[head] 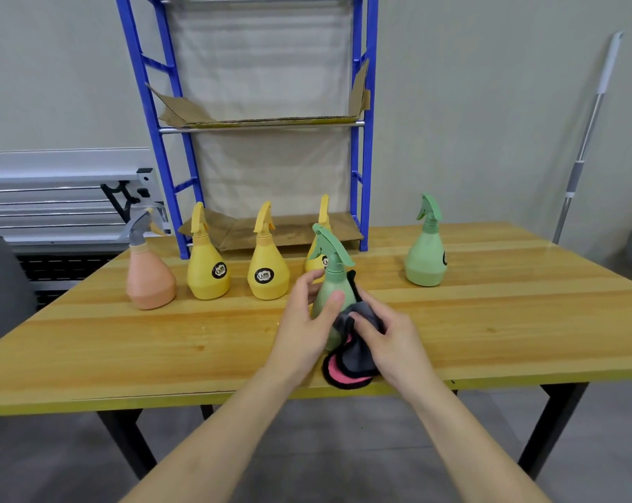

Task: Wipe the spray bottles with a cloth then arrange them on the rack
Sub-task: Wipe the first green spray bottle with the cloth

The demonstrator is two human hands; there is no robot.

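Your left hand (pixel 303 321) grips a green spray bottle (pixel 331 295) in front of the blue rack (pixel 183 139), fingers curled round it, while your right hand (pixel 390 343) pinches the grey-and-pink cloth (pixel 354 361) against it. Five more bottles wait on the bench (pixel 125 339); the rack holds none, so the job looks barely begun.

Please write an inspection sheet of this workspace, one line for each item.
Surface: wooden table, bottles standing on it.
Job's things: held green bottle; second green bottle; three yellow bottles; peach bottle; grey-pink cloth; blue rack holds no bottles.
Clutter: cardboard on rack shelves.
Grip: left hand holds the green bottle; right hand presses cloth on it.
Cables: nothing seen.
Surroundings: pole against wall.
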